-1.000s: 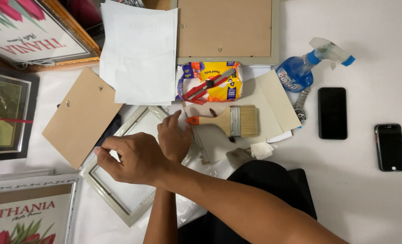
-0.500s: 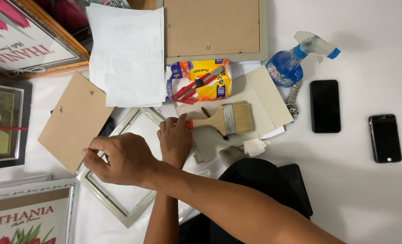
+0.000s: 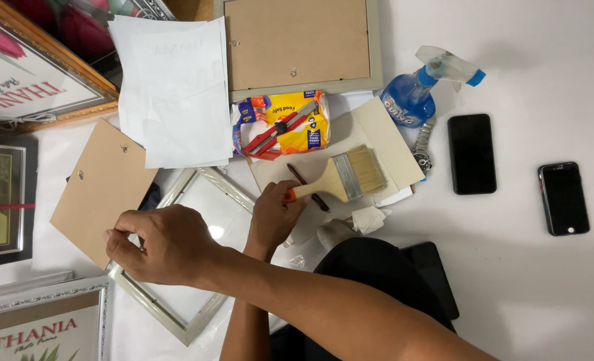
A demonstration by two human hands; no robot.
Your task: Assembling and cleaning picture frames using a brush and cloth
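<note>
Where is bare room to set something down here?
Bare table lies right of and below the two black phones, toward the bottom right corner. The left side is crowded: empty frame, backing board, paper sheets, paintbrush.

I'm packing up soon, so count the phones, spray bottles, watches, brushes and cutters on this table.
Phones: 2
Spray bottle: 1
Watch: 1
Brush: 1, in the left hand
Cutter: 1
Total: 6
Dark flat thing by the knee: unclear, not counted.
Right hand grips the silver frame.
</note>
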